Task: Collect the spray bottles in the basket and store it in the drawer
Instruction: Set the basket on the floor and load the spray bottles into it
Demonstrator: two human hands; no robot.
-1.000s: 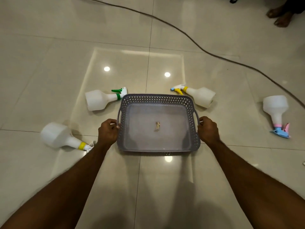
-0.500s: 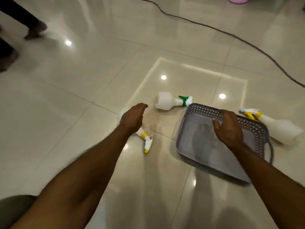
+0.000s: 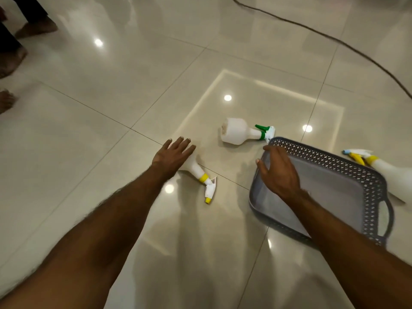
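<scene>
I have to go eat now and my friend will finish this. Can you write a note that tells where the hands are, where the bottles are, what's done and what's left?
Left hand: open, fingers spread over the body of the yellow-collared bottle on the floor, not yet gripping it.
Right hand: open, hovering over the near left corner of the grey basket; holds nothing.
Green-trigger bottle: lying on the floor just beyond the basket's far left corner.
Blue-and-yellow-trigger bottle: lying on the floor beyond the basket's far side.
Done: basket is on the floor among the bottles; no bottles visible inside.
Left: put every bottle in, then store the basket in the drawer, which is not in view.
</scene>
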